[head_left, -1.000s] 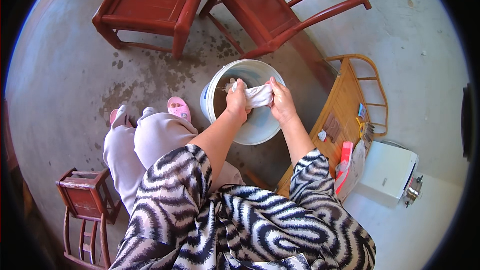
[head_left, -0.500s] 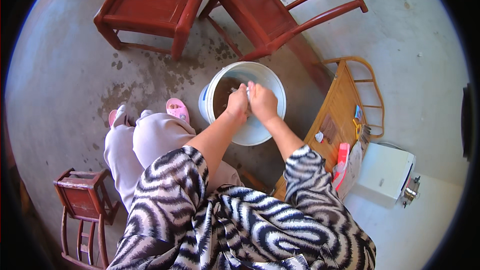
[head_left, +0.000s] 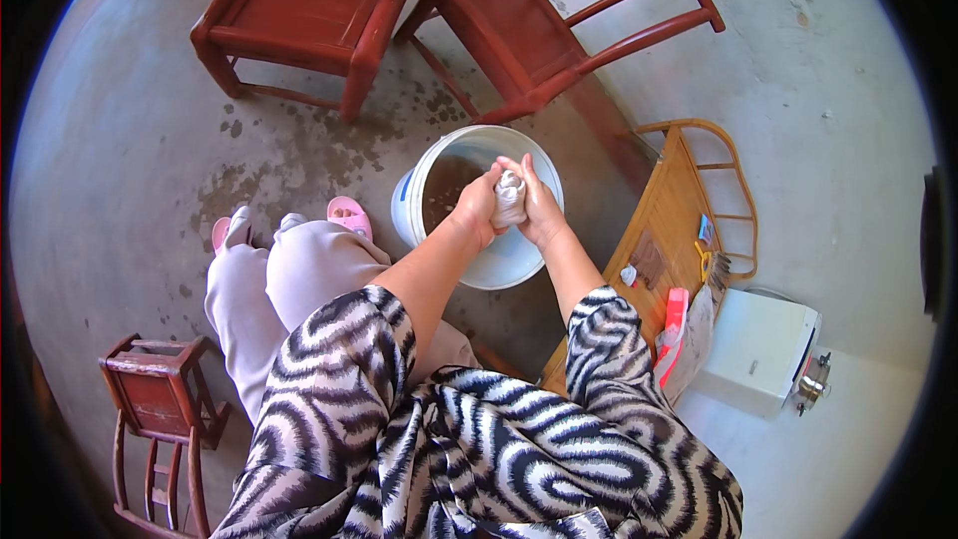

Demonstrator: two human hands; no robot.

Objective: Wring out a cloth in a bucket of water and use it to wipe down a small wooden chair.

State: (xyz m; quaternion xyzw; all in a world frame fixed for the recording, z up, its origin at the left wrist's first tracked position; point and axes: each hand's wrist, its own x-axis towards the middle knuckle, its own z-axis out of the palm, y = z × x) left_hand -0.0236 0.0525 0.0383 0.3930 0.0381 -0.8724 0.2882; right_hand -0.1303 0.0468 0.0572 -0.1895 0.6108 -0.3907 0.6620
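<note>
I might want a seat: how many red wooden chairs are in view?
3: an upper-left chair, a top-centre chair right of it, and a smaller chair at lower left. Others may be hidden.

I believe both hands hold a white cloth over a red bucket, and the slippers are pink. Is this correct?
Not entirely: the bucket is white, not red, as the head view shows. The left hand and right hand do hold the white cloth over it, and the slippers are pink.
</note>
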